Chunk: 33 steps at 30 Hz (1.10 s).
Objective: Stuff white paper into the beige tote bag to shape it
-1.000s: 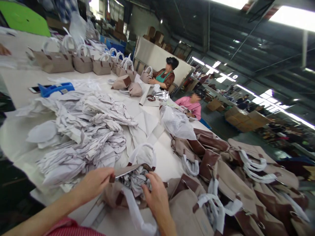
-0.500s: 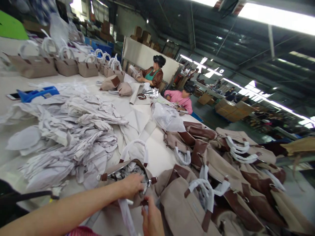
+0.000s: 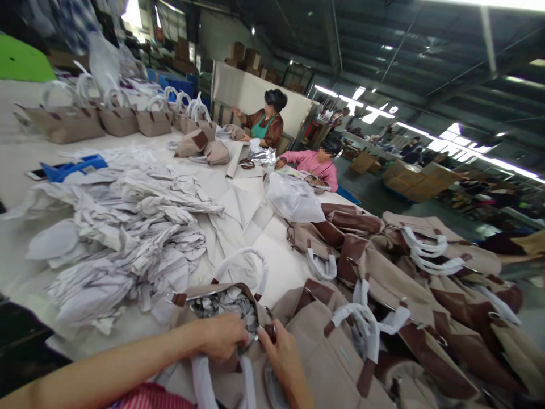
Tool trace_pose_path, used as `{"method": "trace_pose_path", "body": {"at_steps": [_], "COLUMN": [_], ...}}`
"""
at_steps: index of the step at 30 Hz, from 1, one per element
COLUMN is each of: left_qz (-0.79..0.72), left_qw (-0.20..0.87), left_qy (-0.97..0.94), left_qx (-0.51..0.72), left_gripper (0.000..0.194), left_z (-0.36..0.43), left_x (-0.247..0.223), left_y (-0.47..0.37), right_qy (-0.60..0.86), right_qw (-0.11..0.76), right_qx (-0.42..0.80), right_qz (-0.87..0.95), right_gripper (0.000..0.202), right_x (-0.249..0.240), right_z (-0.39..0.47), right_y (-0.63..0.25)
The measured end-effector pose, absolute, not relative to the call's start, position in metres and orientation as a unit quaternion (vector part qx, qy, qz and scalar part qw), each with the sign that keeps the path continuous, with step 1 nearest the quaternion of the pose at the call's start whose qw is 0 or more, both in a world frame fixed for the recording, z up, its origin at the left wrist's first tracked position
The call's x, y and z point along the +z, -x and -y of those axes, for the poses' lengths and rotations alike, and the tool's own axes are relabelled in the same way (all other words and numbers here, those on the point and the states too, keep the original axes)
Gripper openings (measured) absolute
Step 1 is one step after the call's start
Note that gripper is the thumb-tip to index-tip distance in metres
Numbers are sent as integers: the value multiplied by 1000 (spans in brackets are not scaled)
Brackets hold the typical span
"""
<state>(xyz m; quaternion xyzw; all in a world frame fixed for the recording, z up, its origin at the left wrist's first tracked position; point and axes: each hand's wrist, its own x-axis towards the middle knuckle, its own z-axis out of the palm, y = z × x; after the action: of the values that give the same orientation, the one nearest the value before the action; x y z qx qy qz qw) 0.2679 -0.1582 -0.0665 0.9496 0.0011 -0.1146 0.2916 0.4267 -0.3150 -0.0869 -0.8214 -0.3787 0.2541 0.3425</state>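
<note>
A beige handbag with brown trim and white-wrapped handles sits open at the table's near edge, stuffed with crumpled grey paper. My left hand grips the bag's near rim at the zipper. My right hand pinches the same rim at its right end, close to the left hand. One wrapped handle arches up behind the opening, and another hangs down between my wrists.
A heap of crumpled paper covers the white table to the left. Several beige bags pile up on the right. Stuffed bags stand in a row at the back. Two people sit at the far edge. A blue tool lies far left.
My left hand moved right from the bag's left corner to the near rim by the zipper. My right hand dropped low, then rose to meet it. The view shifted slightly.
</note>
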Motion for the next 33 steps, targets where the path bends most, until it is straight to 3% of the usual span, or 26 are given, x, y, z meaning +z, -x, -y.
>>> {"method": "trace_pose_path", "body": {"at_steps": [3,6,11,14,19,23,27,33], "left_qz": [-20,-138,-199,-209,-205,-246,-201,-175], "left_qw": [310,249,191,181,317,335,382,269], "left_qy": [-945,-956,-945,-948,-919,-903,-892,-943], "left_qx": [-104,-65,-179,-158,-111,-112,-132,-93], "left_gripper": [23,17,12,20,14,18,15,10], "left_z": [162,158,151,157,193,222,223,179], "left_x": [-47,-34,-41,-30,-7,-25,-29,-10], "left_y": [-259,-247,-231,-237,-251,-250,-237,-202], "right_qy": [773,753,703,683,694,733,751,762], "right_qw": [410,466,536,569,563,526,543,544], "right_qx": [321,357,400,411,388,337,278,280], "right_qz": [364,296,242,204,225,270,253,211], "right_gripper": [43,52,56,58,61,61,60,64], "right_x": [-100,-103,-100,-98,-91,-102,-116,-108], "right_z": [313,323,333,332,335,346,357,361], "right_y": [-422,-414,-393,-381,-367,-361,-355,-353]}}
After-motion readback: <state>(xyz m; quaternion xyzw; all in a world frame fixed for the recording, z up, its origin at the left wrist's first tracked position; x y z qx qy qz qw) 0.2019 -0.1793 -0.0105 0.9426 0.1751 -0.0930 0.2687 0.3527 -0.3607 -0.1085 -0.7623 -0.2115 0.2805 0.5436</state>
